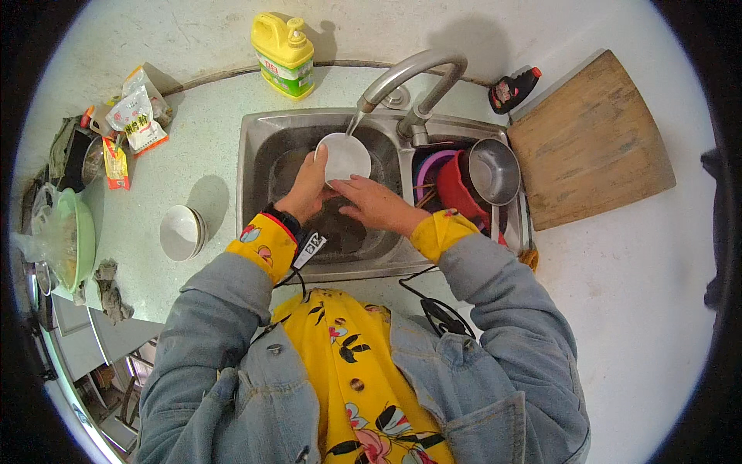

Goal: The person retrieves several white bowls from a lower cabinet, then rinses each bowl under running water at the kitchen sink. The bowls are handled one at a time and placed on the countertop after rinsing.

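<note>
My left hand (306, 187) grips the left rim of a white bowl (348, 158), thumb over its edge, above the large basin of a stainless steel sink (250, 174). Water runs from the curved metal faucet (414, 64) onto the bowl's far edge. My right hand (377, 203) touches the near rim with its fingertips, the other fingers spread below it; whether it also grips the bowl is unclear. Several white bowls (181, 232) are stacked on the counter to the left.
The small right basin holds a metal pot (494, 171), a red container (458, 184) and a purple one (430, 168). A wooden cutting board (597, 145) leans at the right. Behind stand a yellow jug (284, 58) and a dark bottle (510, 93). Food packets (136, 119) and a green basin (84, 240) lie left.
</note>
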`<state>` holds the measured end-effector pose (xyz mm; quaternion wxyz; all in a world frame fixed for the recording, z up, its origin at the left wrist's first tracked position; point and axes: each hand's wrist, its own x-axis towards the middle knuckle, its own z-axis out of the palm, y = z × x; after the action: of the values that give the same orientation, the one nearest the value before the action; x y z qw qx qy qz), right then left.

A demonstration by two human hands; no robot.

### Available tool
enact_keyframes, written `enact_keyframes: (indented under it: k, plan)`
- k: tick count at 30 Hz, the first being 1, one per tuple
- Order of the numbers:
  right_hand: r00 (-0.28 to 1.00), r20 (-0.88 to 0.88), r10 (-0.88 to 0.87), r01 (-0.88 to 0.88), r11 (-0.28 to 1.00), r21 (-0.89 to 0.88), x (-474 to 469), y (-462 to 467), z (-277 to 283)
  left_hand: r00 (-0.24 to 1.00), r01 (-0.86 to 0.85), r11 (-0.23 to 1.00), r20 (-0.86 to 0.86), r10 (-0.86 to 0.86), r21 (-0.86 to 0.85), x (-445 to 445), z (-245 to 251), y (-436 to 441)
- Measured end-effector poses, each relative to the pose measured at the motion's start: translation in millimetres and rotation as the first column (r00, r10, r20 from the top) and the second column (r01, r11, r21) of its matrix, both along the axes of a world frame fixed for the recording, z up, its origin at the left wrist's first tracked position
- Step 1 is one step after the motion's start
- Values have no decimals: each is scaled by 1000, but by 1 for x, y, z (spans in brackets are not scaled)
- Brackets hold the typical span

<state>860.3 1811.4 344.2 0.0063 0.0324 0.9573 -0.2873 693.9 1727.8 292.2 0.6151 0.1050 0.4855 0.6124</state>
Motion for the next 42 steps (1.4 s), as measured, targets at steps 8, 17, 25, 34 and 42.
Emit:
enact_keyframes:
  k: [8, 17, 25, 34, 42]
  plan:
    - [960, -60, -274, 280, 918, 281, -27, 10, -56, 938, -304, 940, -221, 267, -152, 17, 1, 13]
    - [946, -305, 111, 74, 841, 537, -31, 21, -47, 996, -75, 987, -60, 67, -142, -4, -62, 20]
    - [929, -341, -146, 199, 972, 128, -23, 6, -79, 927, -196, 968, -352, 131, -155, -1, -35, 26]
    - [918, -254, -304, 311, 950, -10, -24, -1, -81, 821, -373, 927, -452, 350, 39, 23, -44, 28]
    - [931, -35, -363, 361, 906, 218, -21, 13, -62, 922, -202, 975, -352, 160, -88, 10, -32, 24]
